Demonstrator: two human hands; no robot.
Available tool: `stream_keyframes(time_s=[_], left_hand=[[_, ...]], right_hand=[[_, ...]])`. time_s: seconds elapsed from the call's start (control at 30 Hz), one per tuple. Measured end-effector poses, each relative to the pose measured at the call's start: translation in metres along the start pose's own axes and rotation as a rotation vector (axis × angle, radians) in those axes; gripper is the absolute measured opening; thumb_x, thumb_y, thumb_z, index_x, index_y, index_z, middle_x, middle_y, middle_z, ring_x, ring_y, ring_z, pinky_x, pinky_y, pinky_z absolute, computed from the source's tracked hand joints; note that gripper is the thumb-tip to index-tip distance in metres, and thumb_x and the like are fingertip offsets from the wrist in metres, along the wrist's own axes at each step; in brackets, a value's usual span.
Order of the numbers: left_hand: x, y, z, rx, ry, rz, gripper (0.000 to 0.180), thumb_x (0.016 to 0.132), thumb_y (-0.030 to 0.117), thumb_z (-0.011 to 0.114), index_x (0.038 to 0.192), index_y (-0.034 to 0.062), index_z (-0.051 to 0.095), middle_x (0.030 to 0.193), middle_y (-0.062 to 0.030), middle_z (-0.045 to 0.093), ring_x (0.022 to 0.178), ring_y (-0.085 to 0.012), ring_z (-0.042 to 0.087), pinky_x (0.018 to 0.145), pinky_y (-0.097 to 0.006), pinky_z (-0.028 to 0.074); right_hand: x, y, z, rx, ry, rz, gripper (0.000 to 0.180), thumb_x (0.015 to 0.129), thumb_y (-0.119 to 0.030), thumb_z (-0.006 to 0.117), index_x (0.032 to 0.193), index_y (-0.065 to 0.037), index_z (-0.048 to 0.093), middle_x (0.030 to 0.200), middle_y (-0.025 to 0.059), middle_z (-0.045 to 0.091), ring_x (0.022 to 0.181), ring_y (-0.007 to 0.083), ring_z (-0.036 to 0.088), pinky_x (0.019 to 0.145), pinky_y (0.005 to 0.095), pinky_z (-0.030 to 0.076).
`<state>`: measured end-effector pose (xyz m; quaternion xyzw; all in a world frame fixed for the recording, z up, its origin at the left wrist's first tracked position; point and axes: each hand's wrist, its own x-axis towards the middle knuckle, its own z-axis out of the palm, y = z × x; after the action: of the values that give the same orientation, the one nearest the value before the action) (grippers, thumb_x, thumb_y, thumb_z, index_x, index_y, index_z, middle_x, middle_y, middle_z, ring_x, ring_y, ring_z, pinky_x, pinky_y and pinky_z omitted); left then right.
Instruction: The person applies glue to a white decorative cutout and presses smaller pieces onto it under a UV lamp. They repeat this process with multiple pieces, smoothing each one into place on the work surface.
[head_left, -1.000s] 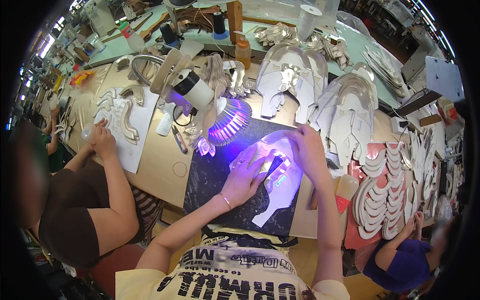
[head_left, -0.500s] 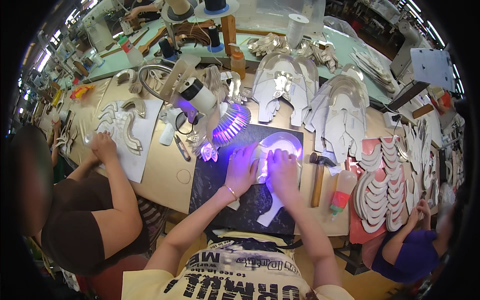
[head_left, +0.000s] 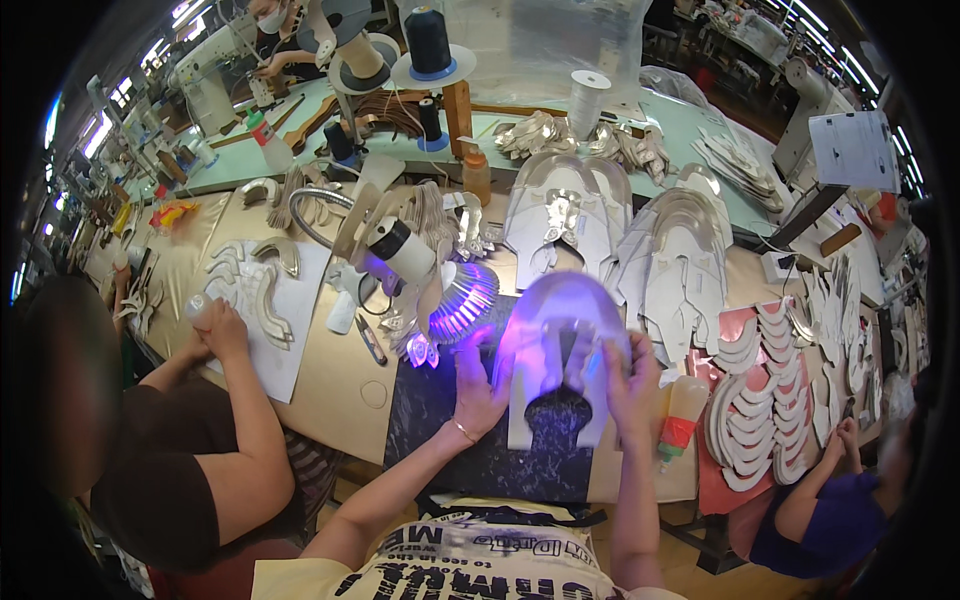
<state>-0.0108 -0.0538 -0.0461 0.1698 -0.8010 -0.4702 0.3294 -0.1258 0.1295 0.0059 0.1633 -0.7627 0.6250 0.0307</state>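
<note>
- My right hand (head_left: 632, 392) clamps the arched piece (head_left: 562, 305); left hand (head_left: 480, 390) spread alongside.
- Long axis near-to-far, arch toward the far edge of the surface (head_left: 340, 405), legs nearest.

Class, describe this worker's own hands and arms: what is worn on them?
The left hand and right hand are ungloved. A thin, gold-coloured bracelet circles the left wrist; none shows on the right. The forearms are bare, below short, pale yellow sleeves.
</note>
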Motion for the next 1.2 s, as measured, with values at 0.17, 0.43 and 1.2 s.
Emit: stream_keyframes(time_s=[0.17, 0.43, 1.2], left_hand=[[0.001, 0.006, -0.001, 0.235, 0.009, 0.045, 0.072, 0.09, 0.022, 0.069, 0.146, -0.0037, 0.032, 0.141, -0.0303, 0.036, 0.134, -0.0435, 0.035, 0.112, -0.053, 0.027], [-0.021, 0.02, -0.004, 0.495, -0.374, 0.101, 0.054, 0.089, 0.024, 0.067, 0.138, 0.0084, 0.05, 0.151, -0.0249, 0.032, 0.143, -0.0416, 0.028, 0.118, -0.055, 0.02], [-0.014, 0.018, -0.003, 0.548, -0.452, 0.129, 0.048, 0.091, 0.025, 0.063, 0.135, 0.0081, 0.054, 0.151, -0.0224, 0.037, 0.144, -0.0427, 0.028, 0.119, -0.055, 0.019]], right_hand=[[0.114, -0.003, 0.028, 0.152, 0.091, -0.203, 0.034, 0.093, -0.018, 0.07, 0.117, 0.004, 0.058, 0.093, 0.0128, 0.068, 0.085, 0.0159, 0.065, 0.076, 0.0304, 0.052], [0.189, 0.058, 0.02, -0.525, 0.176, -0.285, 0.058, 0.087, -0.029, 0.074, 0.135, -0.006, 0.053, 0.143, 0.0277, 0.042, 0.133, 0.0421, 0.044, 0.111, 0.0475, 0.035], [0.199, 0.1, -0.116, -1.039, 0.282, -0.055, 0.065, 0.068, -0.036, 0.086, 0.119, -0.006, 0.06, 0.115, 0.0146, 0.059, 0.104, 0.0337, 0.06, 0.087, 0.0463, 0.045]])
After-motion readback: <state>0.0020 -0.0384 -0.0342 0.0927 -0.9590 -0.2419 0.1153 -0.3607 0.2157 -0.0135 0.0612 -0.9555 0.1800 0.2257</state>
